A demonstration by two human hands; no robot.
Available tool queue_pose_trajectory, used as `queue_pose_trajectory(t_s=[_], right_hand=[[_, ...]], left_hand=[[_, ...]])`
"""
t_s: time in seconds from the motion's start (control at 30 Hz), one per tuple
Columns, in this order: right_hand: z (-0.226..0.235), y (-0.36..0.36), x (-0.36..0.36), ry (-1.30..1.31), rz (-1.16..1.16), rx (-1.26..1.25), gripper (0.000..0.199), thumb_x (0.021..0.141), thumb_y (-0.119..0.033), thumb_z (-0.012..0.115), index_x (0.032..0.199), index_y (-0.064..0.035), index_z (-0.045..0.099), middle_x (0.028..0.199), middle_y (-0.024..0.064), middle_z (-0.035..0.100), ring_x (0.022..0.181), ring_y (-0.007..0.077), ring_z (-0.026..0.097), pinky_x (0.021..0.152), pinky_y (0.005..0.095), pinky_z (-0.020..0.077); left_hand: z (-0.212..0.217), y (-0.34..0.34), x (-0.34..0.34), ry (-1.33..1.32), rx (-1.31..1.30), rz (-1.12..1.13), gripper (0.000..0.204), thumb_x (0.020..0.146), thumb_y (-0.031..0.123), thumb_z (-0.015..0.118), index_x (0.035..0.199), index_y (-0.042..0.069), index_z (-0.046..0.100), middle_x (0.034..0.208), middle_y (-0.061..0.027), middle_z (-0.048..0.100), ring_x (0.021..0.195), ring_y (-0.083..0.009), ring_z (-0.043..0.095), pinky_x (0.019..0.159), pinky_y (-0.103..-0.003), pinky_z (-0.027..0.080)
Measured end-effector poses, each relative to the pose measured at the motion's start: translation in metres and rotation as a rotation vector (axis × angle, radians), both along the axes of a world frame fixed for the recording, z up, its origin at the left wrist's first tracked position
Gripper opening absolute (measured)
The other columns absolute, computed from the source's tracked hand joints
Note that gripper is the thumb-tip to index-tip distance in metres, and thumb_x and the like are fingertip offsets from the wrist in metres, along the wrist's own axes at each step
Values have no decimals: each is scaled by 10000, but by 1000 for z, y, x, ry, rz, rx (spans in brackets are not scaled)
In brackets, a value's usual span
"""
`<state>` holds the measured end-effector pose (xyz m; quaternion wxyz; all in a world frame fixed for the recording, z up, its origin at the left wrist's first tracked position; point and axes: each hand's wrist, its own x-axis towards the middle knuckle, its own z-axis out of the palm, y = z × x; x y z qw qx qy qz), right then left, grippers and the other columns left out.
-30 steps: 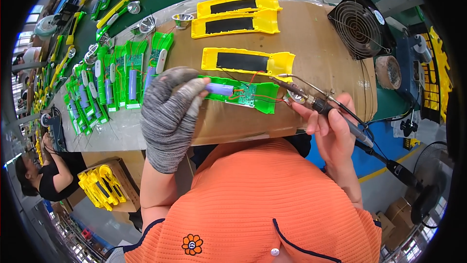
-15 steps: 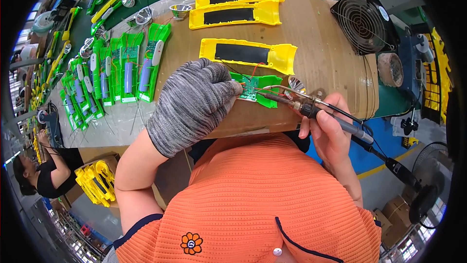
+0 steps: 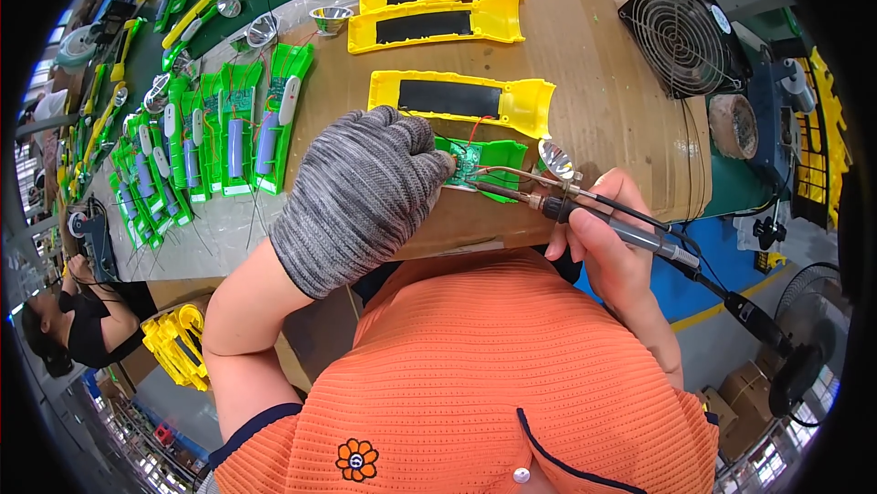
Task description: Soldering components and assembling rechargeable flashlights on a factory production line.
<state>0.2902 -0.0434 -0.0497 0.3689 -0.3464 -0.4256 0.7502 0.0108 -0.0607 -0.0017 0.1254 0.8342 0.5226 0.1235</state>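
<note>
My left hand (image 3: 365, 201), in a grey knitted glove with bare fingertips, is closed in a pinch at the left end of a green plastic housing half (image 3: 502, 158). What lies between those fingertips is hidden. A small green circuit board (image 3: 464, 158) with thin wires sits in that housing. My right hand (image 3: 610, 243) is bare and wraps round a soldering iron (image 3: 630, 231) with a thin feed tube clamped along it. Iron tip and tube end reach the board close to my left fingertips; contact cannot be made out. A shiny reflector cup (image 3: 555, 158) lies just right of the housing.
Yellow housing halves (image 3: 461, 101) with black strips lie beyond the board on brown cardboard (image 3: 594, 64). Several green housings (image 3: 236, 142) with purple cells stand at left. A square fan (image 3: 685, 32) and a tape roll (image 3: 733, 126) are at right. A co-worker (image 3: 87, 316) sits far left.
The soldering iron and my right hand have shifted slightly left, the tip further over the board. My left hand keeps its pinch. The whole view has moved a little.
</note>
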Motion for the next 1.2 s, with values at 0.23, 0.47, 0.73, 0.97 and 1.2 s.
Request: queue_pose_trajectory(t_s=[0.23,0.47,0.73,0.97,1.2], right_hand=[[3,-2,-4,-10,-9,6,172,928,2,610,975,-27,447,848,117,651,658,155,654,587,271,526],[3,-2,-4,2,-25,-7,169,929,-2,612,974,-20,451,821,110,639,648,154,650,583,268,526],[9,11,6,26,-161,43,163,914,-23,595,973,-13,443,709,124,596,518,162,546,514,306,505],[-7,26,13,63,-290,63,91,968,-93,530,937,-66,449,594,2,411,532,153,522,945,449,519],[-14,27,12,228,-367,7,70,971,-99,523,943,-92,459,593,-6,385,542,152,491,943,461,503]], left_hand=[[5,-1,0,68,-30,-4,137,785,101,718,922,93,719,846,-95,648,825,-310,630,725,-423,523],[4,2,1,87,11,-30,126,783,116,719,908,99,722,849,-88,649,827,-302,629,725,-421,519],[7,3,-1,188,-76,-80,147,865,179,623,955,117,722,935,-87,636,917,-267,632,803,-412,515],[26,12,-1,40,-124,-43,153,886,212,629,932,95,717,917,-95,638,921,-279,629,810,-420,506],[3,54,-15,310,-8,42,188,865,137,622,1026,52,666,994,-137,643,909,-311,661,820,-421,521]])
